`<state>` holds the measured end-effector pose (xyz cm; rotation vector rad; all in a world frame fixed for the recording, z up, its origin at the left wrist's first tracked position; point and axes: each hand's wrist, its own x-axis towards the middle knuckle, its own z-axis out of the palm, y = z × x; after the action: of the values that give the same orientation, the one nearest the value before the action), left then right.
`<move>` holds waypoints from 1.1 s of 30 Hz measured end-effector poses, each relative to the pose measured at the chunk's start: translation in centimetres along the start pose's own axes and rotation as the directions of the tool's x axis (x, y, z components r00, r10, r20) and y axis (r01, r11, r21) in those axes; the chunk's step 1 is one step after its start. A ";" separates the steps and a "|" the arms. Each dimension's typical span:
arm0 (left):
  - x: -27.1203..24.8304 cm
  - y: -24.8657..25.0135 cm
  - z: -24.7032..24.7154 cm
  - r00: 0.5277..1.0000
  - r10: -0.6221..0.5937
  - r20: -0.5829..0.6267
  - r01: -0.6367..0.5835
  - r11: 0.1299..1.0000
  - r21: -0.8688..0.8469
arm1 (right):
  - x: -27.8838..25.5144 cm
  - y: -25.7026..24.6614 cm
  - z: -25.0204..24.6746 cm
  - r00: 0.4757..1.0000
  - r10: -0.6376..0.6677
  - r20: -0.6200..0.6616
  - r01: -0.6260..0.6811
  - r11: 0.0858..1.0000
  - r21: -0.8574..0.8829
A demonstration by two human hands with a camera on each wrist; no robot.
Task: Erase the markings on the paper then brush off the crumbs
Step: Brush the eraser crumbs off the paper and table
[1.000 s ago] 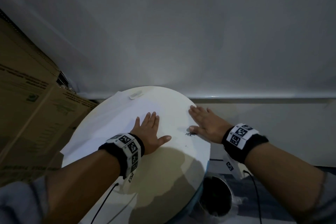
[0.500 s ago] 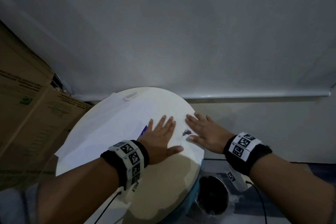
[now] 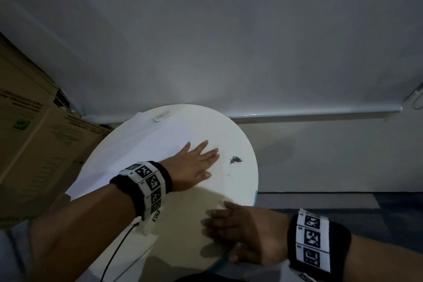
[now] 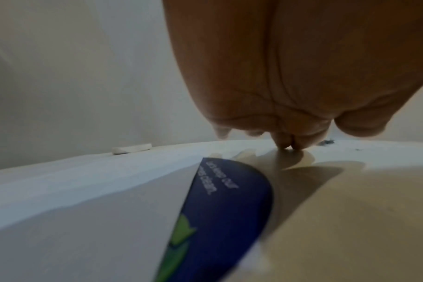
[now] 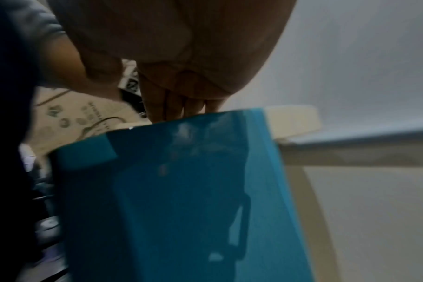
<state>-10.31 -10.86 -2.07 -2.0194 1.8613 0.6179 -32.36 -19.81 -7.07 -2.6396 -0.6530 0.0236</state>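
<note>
The left hand (image 3: pixel 194 165) is lying flat, fingers straight, on the sheet of paper (image 3: pixel 142 151) covering a round white table (image 3: pixel 240 135). Dark eraser crumbs (image 3: pixel 235 160) are sitting just beside its fingertips. The right hand (image 3: pixel 240 229) is resting flat, fingers together, at the table's near edge.

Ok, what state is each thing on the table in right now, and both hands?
Paper: flat on the round table, pinned by the left hand.
Eraser: lying untouched at the paper's far edge.
Crumbs: piled on bare tabletop, off the paper.
Left hand: flat, fingers straight.
Right hand: at the table's near edge, holding nothing.
</note>
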 end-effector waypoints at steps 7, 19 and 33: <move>-3.8 -2.7 1.3 0.930 0.088 -0.358 -0.155 0.974 -0.164 | 1.6 1.9 -0.5 0.918 0.385 0.095 -0.378 0.922 -0.082; -10.6 -5.7 9.0 0.771 0.582 0.260 -0.636 0.677 0.371 | 1.7 -7.9 3.7 0.913 0.402 -0.066 -0.402 0.916 0.006; -7.1 -3.7 4.0 0.963 0.251 -0.097 -0.227 0.951 0.211 | 6.7 -11.2 4.6 0.694 0.698 -0.180 -0.716 0.695 -0.066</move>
<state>-7.40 -2.38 -1.96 -1.7547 2.1673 0.3563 -31.82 -6.01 -6.24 -2.8142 0.4731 0.0181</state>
